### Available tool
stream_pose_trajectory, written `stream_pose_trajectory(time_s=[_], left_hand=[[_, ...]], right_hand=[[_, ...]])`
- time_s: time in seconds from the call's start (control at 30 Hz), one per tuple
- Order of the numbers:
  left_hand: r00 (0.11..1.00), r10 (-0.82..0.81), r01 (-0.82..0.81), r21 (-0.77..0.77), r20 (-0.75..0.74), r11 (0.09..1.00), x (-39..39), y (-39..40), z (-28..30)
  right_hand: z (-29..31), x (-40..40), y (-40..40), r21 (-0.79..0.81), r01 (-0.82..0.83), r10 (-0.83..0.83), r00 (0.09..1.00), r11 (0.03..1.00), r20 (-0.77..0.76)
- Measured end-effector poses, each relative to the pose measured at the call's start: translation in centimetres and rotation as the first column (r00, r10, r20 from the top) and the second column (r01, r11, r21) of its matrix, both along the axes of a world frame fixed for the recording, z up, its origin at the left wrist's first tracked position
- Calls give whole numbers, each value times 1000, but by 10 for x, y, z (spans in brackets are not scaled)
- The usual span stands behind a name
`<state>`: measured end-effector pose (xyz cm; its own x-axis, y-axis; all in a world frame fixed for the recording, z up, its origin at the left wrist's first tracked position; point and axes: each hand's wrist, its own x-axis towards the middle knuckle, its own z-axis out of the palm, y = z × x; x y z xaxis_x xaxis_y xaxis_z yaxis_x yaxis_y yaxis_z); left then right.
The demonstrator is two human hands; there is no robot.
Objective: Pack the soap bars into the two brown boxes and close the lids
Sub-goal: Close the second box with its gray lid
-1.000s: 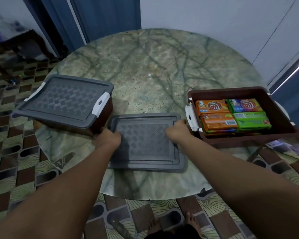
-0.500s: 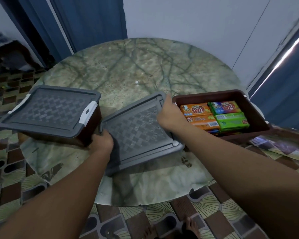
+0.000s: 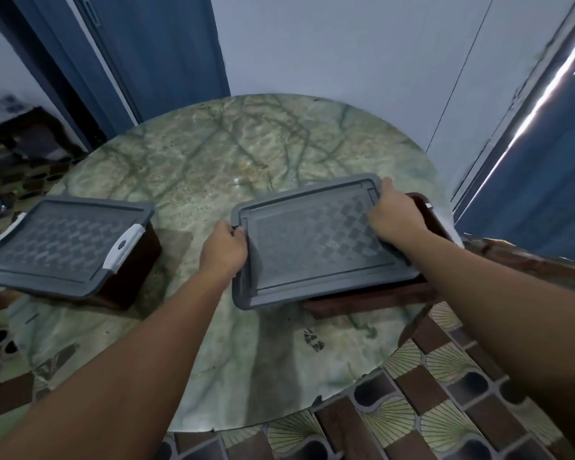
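A grey lid (image 3: 316, 247) lies over the right brown box (image 3: 372, 298), hiding the soap bars inside. My left hand (image 3: 224, 250) grips the lid's left edge. My right hand (image 3: 394, 215) holds its far right corner. The lid sits slightly askew, overhanging the box toward the left and front. At the left stands the other brown box (image 3: 130, 280) with its grey lid (image 3: 60, 247) on top and a white latch (image 3: 123, 249) on its right end.
Both boxes stand on a round green marble table (image 3: 229, 161). The right box sits close to the table's right edge. Patterned floor tiles (image 3: 429, 410) show below, and a pale wall with blue door panels rises behind.
Both hands lifted the grey lid off the table in front of me and carried it right, over the open box. The soap bars are now covered.
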<state>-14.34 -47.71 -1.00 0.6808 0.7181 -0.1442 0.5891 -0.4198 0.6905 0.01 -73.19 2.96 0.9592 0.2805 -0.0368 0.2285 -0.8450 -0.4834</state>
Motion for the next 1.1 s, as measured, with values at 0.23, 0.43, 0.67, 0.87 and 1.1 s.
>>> stream_pose_trajectory(time_s=[0.23,0.43,0.67,0.87,1.1], left_hand=[[993,-112,112,19,-27,993,34,-44,10],[982,-171,179,121,-74,976,49,-72,14],[980,-178,190,172,-85,967,43,-83,7],[985,-167,172,150,-42,974,44,-87,4],[1000,-8,10,-105,28,994,43,-78,1]], right_hand=[[1,42,-51,-38,40,-39,999,998,17],[-4,55,-81,-106,84,-84,996,991,2],[-13,52,-91,-102,117,-118,993,988,0],[-17,55,-95,-114,168,-171,985,979,-13],[-20,54,-92,-25,174,-176,981,984,-87]])
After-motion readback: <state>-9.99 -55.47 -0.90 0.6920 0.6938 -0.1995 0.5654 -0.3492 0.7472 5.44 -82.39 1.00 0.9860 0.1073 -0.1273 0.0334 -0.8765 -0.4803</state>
